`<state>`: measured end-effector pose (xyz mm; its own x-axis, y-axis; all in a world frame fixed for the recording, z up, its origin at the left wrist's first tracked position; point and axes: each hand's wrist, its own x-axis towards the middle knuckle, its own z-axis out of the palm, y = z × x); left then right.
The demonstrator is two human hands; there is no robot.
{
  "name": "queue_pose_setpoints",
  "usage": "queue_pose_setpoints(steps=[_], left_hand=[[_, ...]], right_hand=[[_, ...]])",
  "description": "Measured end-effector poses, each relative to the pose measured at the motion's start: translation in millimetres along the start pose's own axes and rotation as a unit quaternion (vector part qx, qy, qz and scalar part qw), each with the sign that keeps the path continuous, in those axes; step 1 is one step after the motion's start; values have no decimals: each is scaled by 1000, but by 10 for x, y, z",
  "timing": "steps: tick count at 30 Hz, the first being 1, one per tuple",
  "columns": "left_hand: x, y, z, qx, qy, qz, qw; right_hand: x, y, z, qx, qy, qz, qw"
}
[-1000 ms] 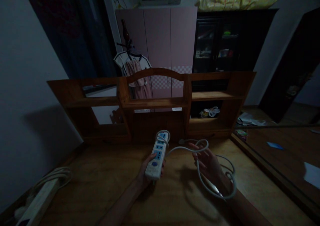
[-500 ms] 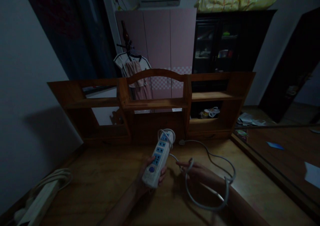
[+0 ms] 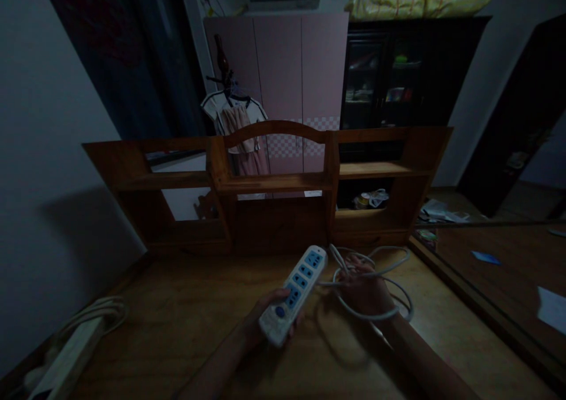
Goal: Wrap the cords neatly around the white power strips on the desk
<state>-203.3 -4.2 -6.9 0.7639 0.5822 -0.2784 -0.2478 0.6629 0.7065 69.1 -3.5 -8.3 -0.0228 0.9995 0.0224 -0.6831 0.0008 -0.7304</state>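
A white power strip (image 3: 303, 280) with blue sockets tilts up and to the right above the wooden board. Wrapped around its lower part is my left hand (image 3: 270, 313), thumb on the socket face. My right hand (image 3: 360, 285) is closed on the strip's grey-white cord (image 3: 369, 316) to the right. Loops of that cord hang around the hand and wrist, and one stretch runs back toward the strip. My fingertips are partly hidden by the cord and blurred. Some of the cord lies on the board behind the hand.
A wooden shelf unit (image 3: 276, 185) stands along the board's (image 3: 186, 306) far edge. At the lower left lies another white strip (image 3: 73, 353) with its cord coiled over one end. A raised edge (image 3: 477, 311) bounds the right side, with papers (image 3: 552, 308) beyond.
The power strip has turned and shifted right, and the cord loop has come off its far end. My right hand has moved up with the cord, which now loops around the wrist.
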Motion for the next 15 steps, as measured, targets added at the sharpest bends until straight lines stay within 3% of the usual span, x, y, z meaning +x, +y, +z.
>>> queue_pose_setpoints(steps=[4,8,12,15], left_hand=[[48,110,21,-40,99,117,987],[29,217,18,-66,119,198,971],[33,173,-11,-50,141,214,965],[30,81,-4,14,151,203,967]], right_hand=[[-84,-60,49,93,-26,19,995],[-150,-96,180,78,-54,28,995],[-158,-52,210,2,-55,32,998],[-148,31,194,-19,-77,83,993]])
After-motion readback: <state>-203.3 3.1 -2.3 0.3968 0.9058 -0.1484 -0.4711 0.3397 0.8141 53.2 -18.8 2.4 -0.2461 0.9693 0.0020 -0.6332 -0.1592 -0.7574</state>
